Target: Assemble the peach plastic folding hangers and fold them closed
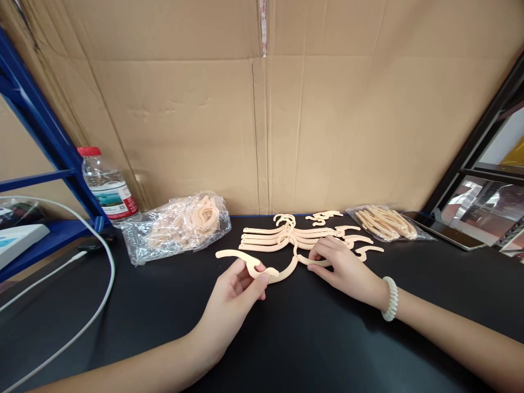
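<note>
My left hand is closed, pinching a small peach plastic hanger end piece with a curved notch. It sits against one arm of a folding clothes hanger; whether the two are joined is hidden by my fingers. My right hand is closed on the opposite arm of this hanger, near its outer end. Just behind lie several peach hangers in a stack, their hooks pointing away from me. Loose end pieces rest near their right ends, with more small pieces further back.
On the black table, a clear bag of hanger parts lies left and a bag of arms right. Beside them are a water bottle, a white cable and a flat dark-screened device. A cardboard wall stands behind.
</note>
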The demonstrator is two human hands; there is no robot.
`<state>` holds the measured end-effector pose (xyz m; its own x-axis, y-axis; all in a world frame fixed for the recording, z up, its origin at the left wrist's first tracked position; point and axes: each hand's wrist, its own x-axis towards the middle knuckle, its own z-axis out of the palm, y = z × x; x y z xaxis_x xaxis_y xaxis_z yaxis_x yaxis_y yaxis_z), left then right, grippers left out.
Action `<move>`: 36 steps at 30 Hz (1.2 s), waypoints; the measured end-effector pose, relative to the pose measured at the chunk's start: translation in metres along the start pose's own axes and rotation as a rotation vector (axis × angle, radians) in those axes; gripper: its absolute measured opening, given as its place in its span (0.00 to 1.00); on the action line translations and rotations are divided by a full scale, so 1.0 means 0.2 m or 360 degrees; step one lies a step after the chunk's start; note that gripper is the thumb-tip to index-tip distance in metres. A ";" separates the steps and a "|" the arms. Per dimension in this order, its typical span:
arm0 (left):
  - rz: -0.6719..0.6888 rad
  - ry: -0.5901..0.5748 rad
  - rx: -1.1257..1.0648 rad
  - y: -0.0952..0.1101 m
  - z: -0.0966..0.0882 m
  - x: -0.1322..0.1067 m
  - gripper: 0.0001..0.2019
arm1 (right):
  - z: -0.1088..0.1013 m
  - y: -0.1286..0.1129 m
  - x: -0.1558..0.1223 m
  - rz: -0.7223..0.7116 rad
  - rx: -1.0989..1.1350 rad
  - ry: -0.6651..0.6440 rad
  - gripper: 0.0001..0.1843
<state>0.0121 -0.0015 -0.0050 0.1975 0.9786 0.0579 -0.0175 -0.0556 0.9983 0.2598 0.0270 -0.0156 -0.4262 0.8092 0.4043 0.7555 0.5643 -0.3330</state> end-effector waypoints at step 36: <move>0.0071 -0.0089 -0.0047 -0.01 -0.07 0.08 0.09 | -0.13 -0.04 -0.05 0.0152 0.0590 0.0322 0.12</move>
<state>0.0009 0.0176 -0.0051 0.2501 0.9626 0.1037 -0.0561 -0.0925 0.9941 0.2703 0.0096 0.0044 -0.2291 0.8333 0.5032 0.5413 0.5387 -0.6456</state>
